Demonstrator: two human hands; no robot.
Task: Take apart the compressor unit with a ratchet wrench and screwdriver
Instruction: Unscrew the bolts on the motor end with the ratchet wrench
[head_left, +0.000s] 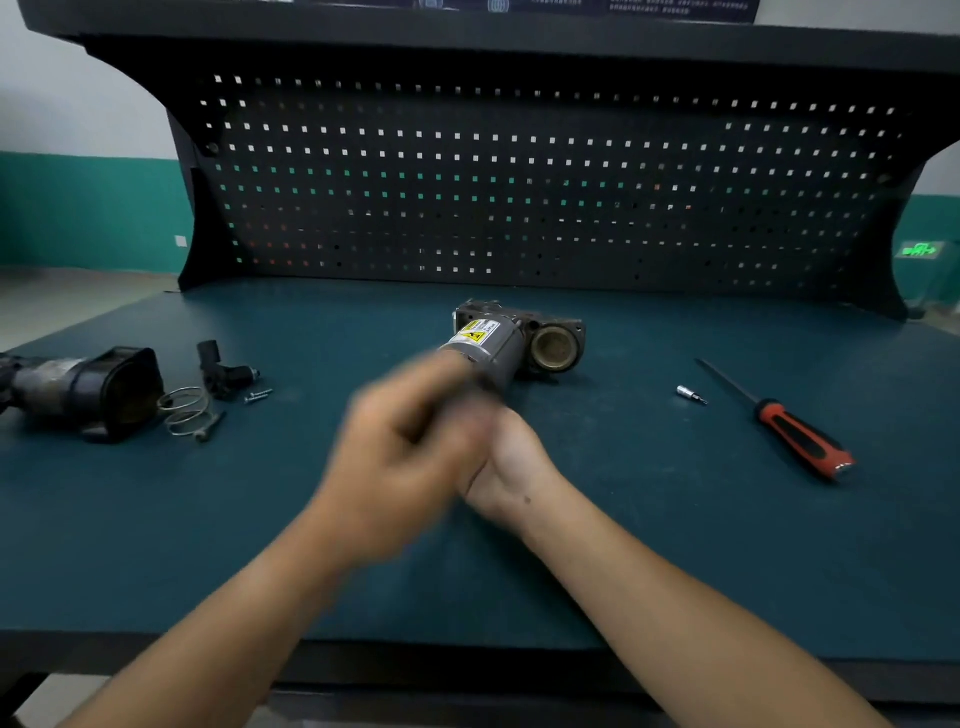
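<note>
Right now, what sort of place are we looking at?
Most likely a repair workshop: a dark pegboard backs a green-topped workbench, where a screwdriver, a socket bit and a partly dismantled compressor unit lie.

One head-worn camera looks forward and down, close over the workbench. It faces the pegboard squarely; the blurred centre seems nearest.

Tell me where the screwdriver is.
In the head view, the screwdriver lies at right, just beside a small silver bit, right of the compressor unit.
</note>
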